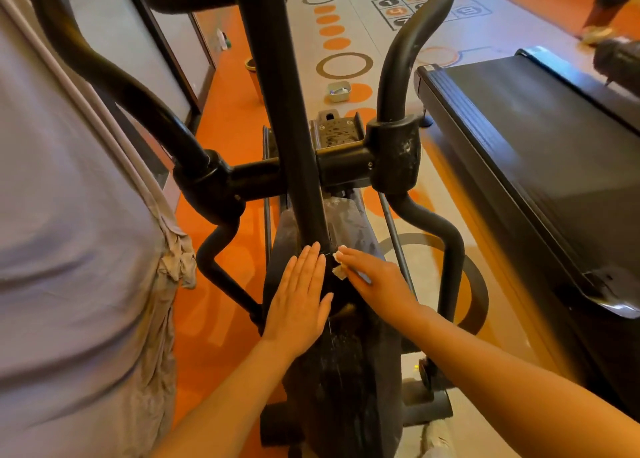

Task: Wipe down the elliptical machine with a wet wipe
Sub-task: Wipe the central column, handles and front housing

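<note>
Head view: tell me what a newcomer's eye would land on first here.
Two bare hands low in the middle: the left hand lies flat on the elliptical machine's dusty housing, while the right hand presses a small white wet wipe against it beside the central post. Next come the curved black handlebars and the treadmill at right.

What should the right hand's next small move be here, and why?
Probably slide the wet wipe forward, up the housing beside the centre post. The right hand presses it flat at the post's base, the left hand lies flat on the housing, and pale dusty smears show just ahead of the wipe.
</note>
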`<state>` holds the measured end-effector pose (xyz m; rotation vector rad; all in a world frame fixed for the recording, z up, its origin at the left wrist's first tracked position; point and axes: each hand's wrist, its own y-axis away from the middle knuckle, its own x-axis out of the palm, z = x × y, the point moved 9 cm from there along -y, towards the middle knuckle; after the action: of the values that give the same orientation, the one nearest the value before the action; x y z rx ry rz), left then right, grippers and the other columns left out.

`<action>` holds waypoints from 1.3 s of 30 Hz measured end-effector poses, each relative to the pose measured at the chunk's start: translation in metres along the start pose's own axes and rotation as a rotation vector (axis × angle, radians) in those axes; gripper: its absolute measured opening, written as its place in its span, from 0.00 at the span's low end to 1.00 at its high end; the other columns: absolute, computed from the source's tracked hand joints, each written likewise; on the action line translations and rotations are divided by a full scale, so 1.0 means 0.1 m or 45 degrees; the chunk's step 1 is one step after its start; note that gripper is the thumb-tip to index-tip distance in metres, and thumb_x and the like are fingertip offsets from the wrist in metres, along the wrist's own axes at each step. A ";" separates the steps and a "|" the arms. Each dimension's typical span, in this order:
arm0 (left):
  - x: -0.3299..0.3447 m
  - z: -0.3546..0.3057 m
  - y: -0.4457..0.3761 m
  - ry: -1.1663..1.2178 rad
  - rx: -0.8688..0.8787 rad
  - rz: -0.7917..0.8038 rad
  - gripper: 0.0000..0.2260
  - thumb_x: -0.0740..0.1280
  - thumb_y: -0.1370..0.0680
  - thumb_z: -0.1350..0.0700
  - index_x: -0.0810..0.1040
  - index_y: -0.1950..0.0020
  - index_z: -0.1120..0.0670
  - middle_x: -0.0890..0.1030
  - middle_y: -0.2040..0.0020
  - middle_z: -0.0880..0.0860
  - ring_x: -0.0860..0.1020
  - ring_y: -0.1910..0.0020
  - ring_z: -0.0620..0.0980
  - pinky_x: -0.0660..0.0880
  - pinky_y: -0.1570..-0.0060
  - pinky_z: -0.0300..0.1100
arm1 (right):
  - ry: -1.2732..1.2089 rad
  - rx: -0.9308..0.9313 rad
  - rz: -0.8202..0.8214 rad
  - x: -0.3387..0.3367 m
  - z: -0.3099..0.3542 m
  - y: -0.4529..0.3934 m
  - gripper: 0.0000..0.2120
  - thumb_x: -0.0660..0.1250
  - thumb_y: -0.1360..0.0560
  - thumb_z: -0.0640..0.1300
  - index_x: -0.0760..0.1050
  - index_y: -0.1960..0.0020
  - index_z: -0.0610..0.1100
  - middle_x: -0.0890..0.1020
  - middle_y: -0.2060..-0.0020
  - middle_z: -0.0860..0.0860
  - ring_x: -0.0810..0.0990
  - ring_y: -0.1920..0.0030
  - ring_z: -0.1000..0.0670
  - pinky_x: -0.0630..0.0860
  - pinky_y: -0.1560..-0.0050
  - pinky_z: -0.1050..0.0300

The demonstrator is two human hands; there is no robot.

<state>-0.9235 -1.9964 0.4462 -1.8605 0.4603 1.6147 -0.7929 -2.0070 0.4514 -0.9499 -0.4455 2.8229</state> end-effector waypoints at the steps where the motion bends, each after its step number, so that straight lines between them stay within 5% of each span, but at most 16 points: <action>1: -0.04 -0.02 -0.05 -0.004 -0.007 -0.009 0.29 0.58 0.18 0.48 0.56 0.21 0.59 0.56 0.20 0.58 0.52 0.21 0.52 0.44 0.22 0.45 | 0.043 -0.050 0.022 -0.07 0.00 -0.02 0.18 0.64 0.21 0.43 0.71 0.32 0.49 0.71 0.34 0.55 0.65 0.34 0.63 0.59 0.35 0.77; 6: -0.20 -0.22 -0.35 -0.007 -0.060 -0.059 0.29 0.57 0.19 0.48 0.57 0.21 0.60 0.54 0.20 0.56 0.50 0.20 0.51 0.42 0.22 0.43 | 0.207 -0.351 -0.064 -0.64 0.12 -0.21 0.19 0.60 0.21 0.44 0.73 0.32 0.38 0.72 0.31 0.44 0.68 0.30 0.50 0.60 0.28 0.66; 12: -0.37 -0.45 -0.77 0.078 -0.130 -0.167 0.32 0.64 0.20 0.53 0.53 0.20 0.60 0.53 0.19 0.58 0.50 0.20 0.53 0.46 0.22 0.47 | 0.413 -0.791 -0.266 -1.34 0.43 -0.42 0.17 0.66 0.22 0.33 0.73 0.34 0.32 0.72 0.32 0.37 0.69 0.29 0.40 0.66 0.28 0.49; 15: -0.50 -0.51 -0.99 0.076 -0.163 -0.218 0.31 0.59 0.19 0.52 0.52 0.20 0.61 0.52 0.19 0.59 0.49 0.20 0.53 0.45 0.22 0.47 | 0.564 -0.837 -0.345 -1.53 0.41 -0.58 0.18 0.68 0.25 0.32 0.74 0.35 0.32 0.73 0.33 0.36 0.70 0.30 0.40 0.65 0.27 0.52; 18: -0.62 -0.49 -1.21 0.047 -0.203 -0.270 0.30 0.55 0.18 0.51 0.49 0.20 0.60 0.51 0.19 0.59 0.48 0.20 0.54 0.43 0.22 0.47 | 0.676 -0.933 -0.190 -1.45 0.32 -0.70 0.21 0.66 0.24 0.34 0.72 0.32 0.33 0.68 0.29 0.39 0.64 0.26 0.42 0.56 0.23 0.54; 22: -0.68 -0.39 -1.43 0.030 -0.282 -0.255 0.29 0.55 0.17 0.54 0.44 0.20 0.59 0.45 0.19 0.57 0.43 0.20 0.52 0.40 0.23 0.47 | 0.873 -1.063 0.044 -1.28 0.15 -0.77 0.23 0.60 0.20 0.37 0.63 0.26 0.34 0.61 0.25 0.40 0.56 0.23 0.41 0.52 0.23 0.47; 27: -0.65 -0.33 -1.49 0.016 -0.280 -0.268 0.29 0.56 0.16 0.56 0.44 0.20 0.58 0.44 0.19 0.56 0.43 0.20 0.52 0.39 0.22 0.46 | 1.246 -1.207 0.197 -1.24 0.03 -0.82 0.28 0.50 0.17 0.48 0.49 0.21 0.39 0.48 0.21 0.45 0.44 0.21 0.46 0.39 0.22 0.51; 34: -0.64 -0.31 -1.49 0.067 -0.234 -0.288 0.30 0.56 0.19 0.59 0.47 0.20 0.59 0.48 0.19 0.57 0.47 0.20 0.53 0.41 0.22 0.46 | 1.215 -1.184 0.072 -1.17 0.43 -1.18 0.31 0.49 0.19 0.55 0.62 0.26 0.33 0.66 0.27 0.36 0.62 0.26 0.40 0.43 0.23 0.50; 39: -0.66 -0.32 -1.49 0.078 -0.214 -0.296 0.28 0.53 0.18 0.57 0.46 0.20 0.58 0.49 0.19 0.57 0.48 0.20 0.53 0.42 0.22 0.45 | 1.196 -1.216 0.145 -1.12 0.25 -1.06 0.31 0.49 0.18 0.54 0.58 0.24 0.34 0.60 0.24 0.38 0.55 0.23 0.42 0.42 0.22 0.50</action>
<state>-0.8183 -1.9158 0.5460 -2.0088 0.1299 1.4818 -0.7162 -1.9370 0.5679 -2.2746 -1.5977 1.7579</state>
